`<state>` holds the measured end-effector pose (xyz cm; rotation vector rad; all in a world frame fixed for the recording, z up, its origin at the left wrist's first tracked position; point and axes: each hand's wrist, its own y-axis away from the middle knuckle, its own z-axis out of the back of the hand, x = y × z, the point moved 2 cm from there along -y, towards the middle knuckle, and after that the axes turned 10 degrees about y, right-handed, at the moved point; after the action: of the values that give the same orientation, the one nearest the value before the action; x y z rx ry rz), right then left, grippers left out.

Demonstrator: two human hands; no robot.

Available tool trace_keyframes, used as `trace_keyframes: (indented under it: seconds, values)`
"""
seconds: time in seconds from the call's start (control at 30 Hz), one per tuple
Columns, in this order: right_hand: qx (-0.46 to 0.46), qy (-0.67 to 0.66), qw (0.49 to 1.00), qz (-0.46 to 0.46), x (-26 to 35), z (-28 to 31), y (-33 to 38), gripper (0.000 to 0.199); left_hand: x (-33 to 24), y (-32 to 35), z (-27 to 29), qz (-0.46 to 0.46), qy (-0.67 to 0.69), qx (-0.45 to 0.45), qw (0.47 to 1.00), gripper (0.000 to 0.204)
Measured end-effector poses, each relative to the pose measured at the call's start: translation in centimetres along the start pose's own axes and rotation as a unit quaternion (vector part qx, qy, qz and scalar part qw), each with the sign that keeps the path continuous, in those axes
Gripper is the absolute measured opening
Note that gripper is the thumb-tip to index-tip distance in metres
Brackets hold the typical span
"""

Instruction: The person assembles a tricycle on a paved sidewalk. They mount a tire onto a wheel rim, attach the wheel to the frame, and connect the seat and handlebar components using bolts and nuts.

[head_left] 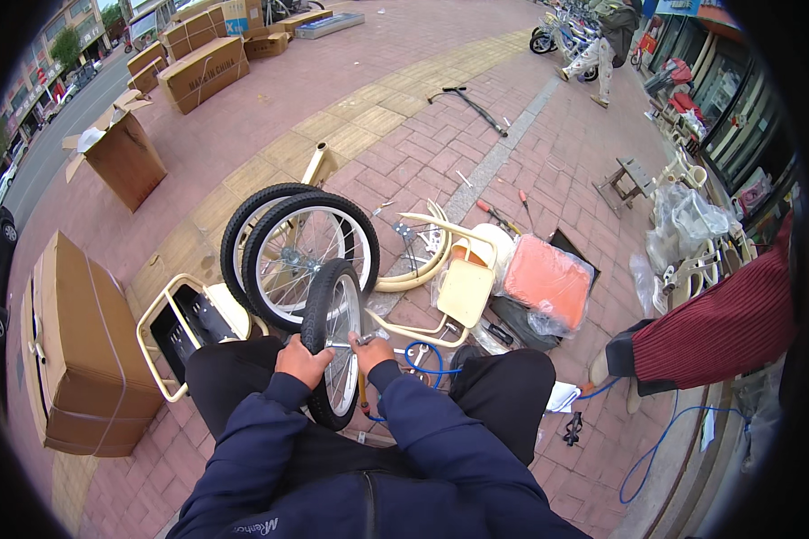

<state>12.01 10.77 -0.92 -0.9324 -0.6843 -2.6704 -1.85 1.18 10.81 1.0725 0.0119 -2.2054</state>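
Head view shows a small wheel with a black rubber tyre and a white rim (315, 314), standing upright between the person's knees. The person's left hand (302, 361) is closed on its left side, with the thumb lying across toward the rim. The right hand (370, 352) is at the wheel's right side with bent fingers; whether it holds the wheel or a small metal part, I cannot tell.

Just beyond stand two larger spoked wheels with black tyres and white rims (368, 235), one partly behind the other. To their left, beside the person's knee, lies a cream tubular metal frame with a black panel (185, 329). Right of the wheels are curved cream mudguards (415, 282) and a cream tubular piece with a flat rectangular plate (465, 293). An orange square pad in clear plastic (548, 281) lies farther right.

A thin blue hose (440, 358) curls near the right hand, and a black pedal (573, 429) rests on the reddish brick pavement (593, 476).

Farther out are a large brown cardboard carton (99, 359) at left, a small wooden stool (629, 180) and a co-worker's leg in dark red ribbed cloth (710, 314) at right.
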Motion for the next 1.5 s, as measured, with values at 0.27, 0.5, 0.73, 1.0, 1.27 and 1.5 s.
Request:
trace_keyframes:
  seconds: [0.27, 0.5, 0.73, 1.0, 1.27, 1.5]
  values:
    - [-0.125, -0.112, 0.983, 0.078, 3.2, 26.4, 1.6, 0.062, -0.8, -0.7, -0.8, -0.018, -0.019, 0.022, 0.999, 0.055]
    - [-0.464, 0.103, 0.880, 0.023, 0.4, 47.2, 15.0, 0.059, -1.7, -0.9, -1.3, -0.067, -0.003, 0.035, 0.997, 0.049]
    - [-0.623, 0.438, 0.623, -0.177, -11.5, 47.6, 22.9, 0.029, -2.3, -1.1, -1.4, -0.058, 0.011, 0.049, 0.997, 0.049]
    - [-0.143, 0.390, 0.772, -0.481, -33.8, 31.0, 27.1, 0.025, -1.4, -1.9, -1.9, -0.049, 0.057, 0.049, 0.996, 0.043]
    - [0.244, 0.044, 0.850, -0.464, -45.6, 3.2, 32.2, 0.035, -0.1, -2.9, -2.1, -0.069, 0.042, 0.054, 0.995, 0.043]
    - [0.322, 0.064, 0.814, -0.478, -46.9, -0.5, 33.8, 0.035, -1.0, -2.5, -1.7, -0.080, 0.030, 0.058, 0.995, 0.041]
